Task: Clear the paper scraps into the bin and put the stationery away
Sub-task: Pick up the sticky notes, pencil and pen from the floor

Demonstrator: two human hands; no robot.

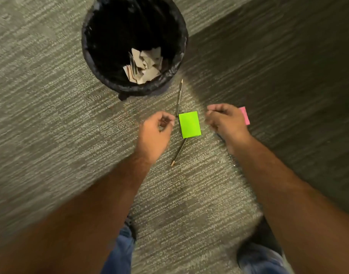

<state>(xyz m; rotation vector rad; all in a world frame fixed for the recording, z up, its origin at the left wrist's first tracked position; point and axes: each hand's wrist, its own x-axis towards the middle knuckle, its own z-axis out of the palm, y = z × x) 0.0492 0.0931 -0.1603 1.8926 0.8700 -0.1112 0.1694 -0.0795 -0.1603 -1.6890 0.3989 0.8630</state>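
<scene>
Head view: paper scraps point(145, 66) lie inside the bin point(86, 44), so clearing appears largely done. Stationery is left on the carpet point(41, 115): 1 green note pad point(189, 124) just below the bin, 2 pencils point(179, 97) point(179, 151) touching it, 1 pink pad point(244, 115) to its right. Left hand point(154, 131) and right hand point(226, 120) flank the green pad, fingers loosely curled, holding nothing visible. No container for storage is visible.
</scene>
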